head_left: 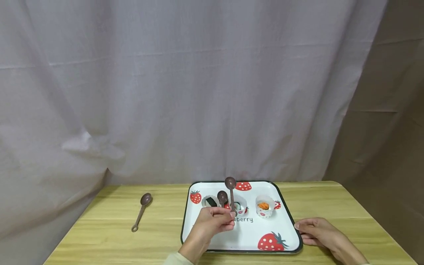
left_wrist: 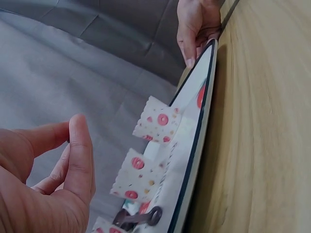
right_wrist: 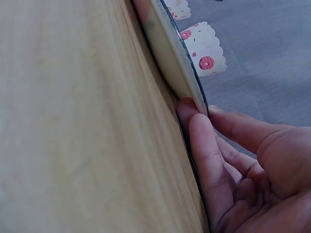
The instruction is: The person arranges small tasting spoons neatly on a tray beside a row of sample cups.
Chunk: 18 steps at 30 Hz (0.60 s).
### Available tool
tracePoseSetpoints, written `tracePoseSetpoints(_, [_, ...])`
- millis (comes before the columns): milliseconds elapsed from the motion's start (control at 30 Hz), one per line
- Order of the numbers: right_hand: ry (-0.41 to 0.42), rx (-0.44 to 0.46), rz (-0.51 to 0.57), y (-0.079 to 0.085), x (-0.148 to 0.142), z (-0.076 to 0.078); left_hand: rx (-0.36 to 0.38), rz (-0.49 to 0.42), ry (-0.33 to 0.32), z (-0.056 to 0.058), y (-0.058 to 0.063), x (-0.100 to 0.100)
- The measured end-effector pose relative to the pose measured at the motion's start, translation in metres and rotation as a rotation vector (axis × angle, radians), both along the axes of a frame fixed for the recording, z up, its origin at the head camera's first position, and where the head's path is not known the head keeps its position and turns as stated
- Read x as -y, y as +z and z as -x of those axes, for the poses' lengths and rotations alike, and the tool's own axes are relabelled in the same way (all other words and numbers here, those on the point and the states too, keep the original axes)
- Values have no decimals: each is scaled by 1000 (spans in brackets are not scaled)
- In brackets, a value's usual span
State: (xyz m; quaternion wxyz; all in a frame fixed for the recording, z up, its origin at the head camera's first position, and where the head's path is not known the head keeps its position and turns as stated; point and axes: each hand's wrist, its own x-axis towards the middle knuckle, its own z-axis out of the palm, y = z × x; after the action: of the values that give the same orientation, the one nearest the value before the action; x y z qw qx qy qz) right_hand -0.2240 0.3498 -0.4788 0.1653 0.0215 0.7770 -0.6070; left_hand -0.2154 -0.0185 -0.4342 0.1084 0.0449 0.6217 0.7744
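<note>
My left hand (head_left: 212, 223) pinches a brown spoon (head_left: 230, 183) by its handle end, bowl upward, over the tray. In the left wrist view, that spoon is hidden by the fingers. A second brown spoon (head_left: 222, 197) is on the tray between two paper cups, its ring-ended handle (left_wrist: 154, 216) showing in the left wrist view. The white strawberry-print tray (head_left: 238, 239) has a dark rim, and my right hand (head_left: 324, 235) grips its right edge, thumb above and fingers beneath (right_wrist: 201, 141).
Three patterned paper cups stand on the tray: a left cup (head_left: 204, 201) with a black-and-white piece, a middle cup (head_left: 243, 203), and a right cup (head_left: 265, 213) with an orange piece. Another brown spoon (head_left: 141, 211) lies on the wooden table (head_left: 109, 228) at left. A grey curtain (head_left: 212, 110) hangs behind.
</note>
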Motion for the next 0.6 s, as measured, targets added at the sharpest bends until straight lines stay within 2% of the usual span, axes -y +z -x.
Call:
tracePoseSetpoints(100, [-2, -7, -4, -1, 0, -1, 7, -13, 3, 1, -4, -7])
tracePoseSetpoints(233, [-49, 4, -48, 0, 2, 0, 12, -35, 0, 3, -8, -17])
tracePoseSetpoints(500, [-12, -15, -14, 2, 2, -2, 19, -61, -11, 6, -17, -33])
tracePoseSetpoints(600, [-27, -10, -50, 1, 4, -2, 26, -66, -9, 5, -19, -40])
